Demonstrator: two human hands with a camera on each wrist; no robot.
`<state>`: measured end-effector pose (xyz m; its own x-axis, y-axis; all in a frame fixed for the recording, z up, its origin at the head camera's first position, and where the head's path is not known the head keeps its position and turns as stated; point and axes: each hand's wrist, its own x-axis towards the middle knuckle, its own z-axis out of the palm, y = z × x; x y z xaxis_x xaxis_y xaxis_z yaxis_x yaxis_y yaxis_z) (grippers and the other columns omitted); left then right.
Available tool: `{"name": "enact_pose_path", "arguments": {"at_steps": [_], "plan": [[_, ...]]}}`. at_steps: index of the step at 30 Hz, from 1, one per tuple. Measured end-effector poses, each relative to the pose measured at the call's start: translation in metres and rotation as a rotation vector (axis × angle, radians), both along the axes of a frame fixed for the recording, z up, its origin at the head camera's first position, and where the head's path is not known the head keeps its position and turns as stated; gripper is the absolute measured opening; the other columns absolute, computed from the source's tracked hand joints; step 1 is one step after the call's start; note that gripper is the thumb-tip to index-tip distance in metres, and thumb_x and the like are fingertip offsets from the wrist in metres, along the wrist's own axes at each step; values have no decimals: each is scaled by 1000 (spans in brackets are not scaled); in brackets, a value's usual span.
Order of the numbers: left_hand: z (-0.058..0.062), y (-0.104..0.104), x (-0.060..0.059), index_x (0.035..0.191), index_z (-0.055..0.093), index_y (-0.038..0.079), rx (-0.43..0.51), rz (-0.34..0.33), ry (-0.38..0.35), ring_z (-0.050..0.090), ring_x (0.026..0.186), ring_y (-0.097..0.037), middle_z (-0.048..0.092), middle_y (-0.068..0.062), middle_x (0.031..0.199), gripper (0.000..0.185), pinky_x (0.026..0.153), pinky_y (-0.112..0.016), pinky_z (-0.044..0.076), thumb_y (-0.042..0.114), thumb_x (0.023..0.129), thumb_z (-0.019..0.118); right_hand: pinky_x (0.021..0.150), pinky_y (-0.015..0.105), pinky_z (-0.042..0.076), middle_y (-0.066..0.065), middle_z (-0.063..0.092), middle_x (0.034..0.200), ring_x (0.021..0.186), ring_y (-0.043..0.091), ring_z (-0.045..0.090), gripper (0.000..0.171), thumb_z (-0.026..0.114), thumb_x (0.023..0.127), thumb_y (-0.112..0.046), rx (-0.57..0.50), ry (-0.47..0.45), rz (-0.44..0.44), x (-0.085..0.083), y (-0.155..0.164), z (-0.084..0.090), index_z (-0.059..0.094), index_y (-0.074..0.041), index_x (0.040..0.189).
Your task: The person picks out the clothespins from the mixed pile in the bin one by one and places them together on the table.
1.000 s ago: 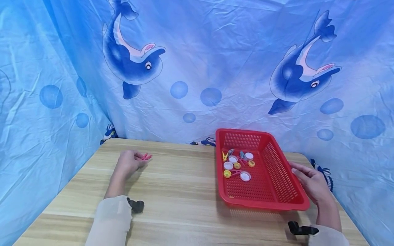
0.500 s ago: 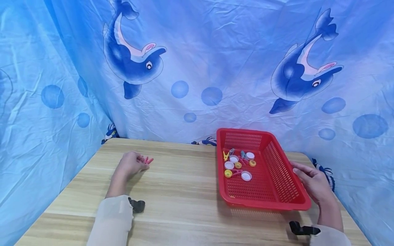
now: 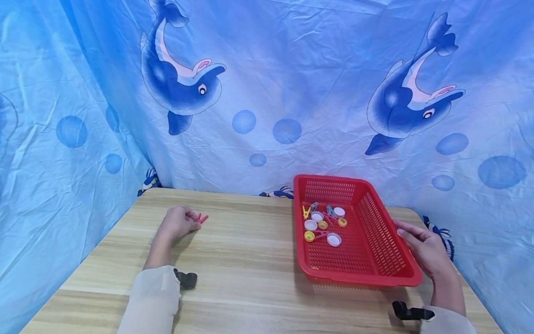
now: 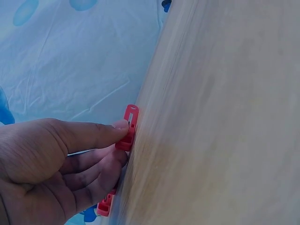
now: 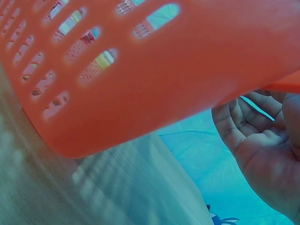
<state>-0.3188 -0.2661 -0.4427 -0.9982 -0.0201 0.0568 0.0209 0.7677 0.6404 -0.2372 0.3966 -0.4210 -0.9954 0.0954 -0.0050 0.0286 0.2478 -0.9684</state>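
My left hand [image 3: 177, 224] is low over the far left of the table, pinching a pinkish-red clothespin [image 3: 202, 218] between thumb and fingers. In the left wrist view the thumb presses on the red clothespin [image 4: 127, 127]; a second red piece [image 4: 105, 205] shows below the fingers, and I cannot tell whether it belongs to the same one. At the right, my right hand [image 3: 425, 248] grips the rim of a red plastic basket [image 3: 354, 279]. From the right wrist, its fingers [image 5: 229, 122] curl under that rim.
Inside the basket lie white caps [image 3: 333, 240], yellow caps [image 3: 309, 236] and several clothespins, among them a yellow one [image 3: 306, 212] and a blue-grey one [image 3: 331, 211]. A blue dolphin-print cloth [image 3: 258, 93] hangs behind the wooden table [image 3: 242, 278].
Between one second and half a second ago, the left hand shifted slightly, and the clothespin moved a little right and nearer. Since then almost nothing differs. The right hand stays on the basket.
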Motion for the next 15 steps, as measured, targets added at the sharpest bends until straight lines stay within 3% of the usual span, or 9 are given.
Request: {"name": "enact_pose_path", "arguments": {"at_steps": [15], "plan": [[-1,1,1,96,72,-1,-18,48,-11,62,84,-28,69,-13,91,16,84,-49,50,10,86,80,76,31,61,-24,68,109,94,3,71,60,69,97,-40,-23,5,8,-1,2,-1,54,-14,149]]}}
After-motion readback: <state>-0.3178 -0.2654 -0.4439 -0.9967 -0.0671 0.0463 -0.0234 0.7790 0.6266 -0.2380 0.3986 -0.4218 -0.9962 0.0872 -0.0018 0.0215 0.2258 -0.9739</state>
